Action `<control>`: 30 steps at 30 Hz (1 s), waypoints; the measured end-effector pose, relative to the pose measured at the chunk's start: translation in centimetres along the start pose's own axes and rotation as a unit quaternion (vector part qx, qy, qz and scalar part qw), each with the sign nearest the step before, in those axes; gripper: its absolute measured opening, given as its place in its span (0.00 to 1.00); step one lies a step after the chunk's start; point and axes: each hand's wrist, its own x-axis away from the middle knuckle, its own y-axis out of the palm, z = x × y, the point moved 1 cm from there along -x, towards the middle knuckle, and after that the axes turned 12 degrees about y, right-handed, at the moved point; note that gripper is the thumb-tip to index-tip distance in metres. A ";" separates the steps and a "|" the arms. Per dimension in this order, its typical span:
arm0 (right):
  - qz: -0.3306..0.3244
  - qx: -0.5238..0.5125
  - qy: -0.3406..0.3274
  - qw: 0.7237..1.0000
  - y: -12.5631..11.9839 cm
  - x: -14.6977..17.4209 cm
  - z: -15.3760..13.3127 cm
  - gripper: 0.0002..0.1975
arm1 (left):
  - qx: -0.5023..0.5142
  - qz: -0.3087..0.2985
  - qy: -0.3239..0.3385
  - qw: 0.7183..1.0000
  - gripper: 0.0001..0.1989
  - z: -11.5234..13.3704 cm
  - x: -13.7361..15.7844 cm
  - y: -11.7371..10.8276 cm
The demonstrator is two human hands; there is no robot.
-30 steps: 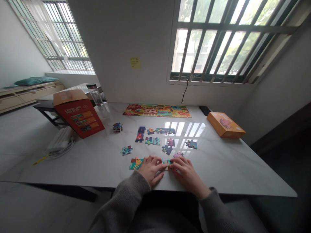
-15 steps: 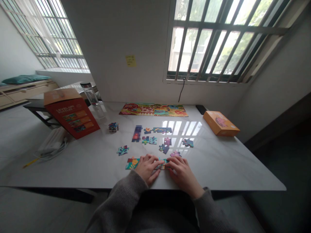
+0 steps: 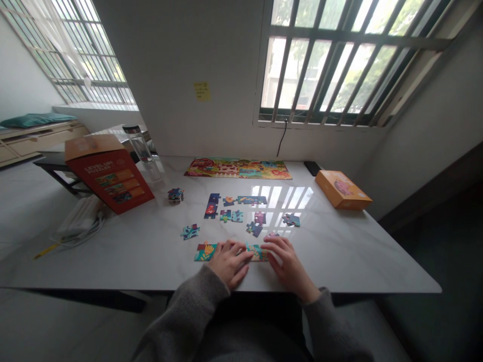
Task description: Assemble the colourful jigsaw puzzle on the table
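Note:
A strip of joined jigsaw pieces, green with yellow and orange leaf shapes, lies near the table's front edge. My left hand rests on its middle with the fingers stretched out, covering part of it. At the strip's right end is my right hand, its thumb and fingers apart over the last piece. Just beyond the right fingers, a pink jigsaw piece is partly hidden. A blue-green jigsaw piece and a purple jigsaw piece lie farther back.
More puzzle parts include a dark upright strip, a blue strip and a stacked pile. A finished puzzle lies along the wall. A red box stands left, near a glass bottle; an orange box lies right.
My right hand has lifted slightly and shifted right, its fingers spreading, so more of the strip's right end shows. My left hand stays nearly in place on the strip.

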 end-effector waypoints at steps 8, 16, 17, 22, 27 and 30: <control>0.015 0.030 0.050 0.998 -1.7 -0.9 2.8 0.19 | 0.080 0.171 -0.069 0.980 0.15 -2.5 2.1 -1.7; 0.005 0.139 0.037 0.990 -0.2 -0.6 2.6 0.19 | 0.190 0.306 -0.167 0.918 0.10 -4.8 5.6 -4.8; 0.008 0.138 0.042 0.989 -0.2 -0.7 2.7 0.18 | 0.214 0.328 -0.185 0.901 0.10 -4.8 5.8 -4.9; 0.025 0.141 0.058 0.988 0.0 -0.7 3.1 0.17 | 0.306 0.443 -0.270 0.798 0.12 -5.6 6.5 -4.7; 0.004 0.143 0.054 0.988 -0.1 -0.7 3.3 0.20 | 0.418 0.491 -0.286 0.708 0.15 -7.1 7.6 -5.2; -0.001 0.140 0.055 0.989 -0.1 -0.7 3.6 0.20 | 0.511 0.528 -0.270 0.622 0.18 -7.6 8.6 -5.9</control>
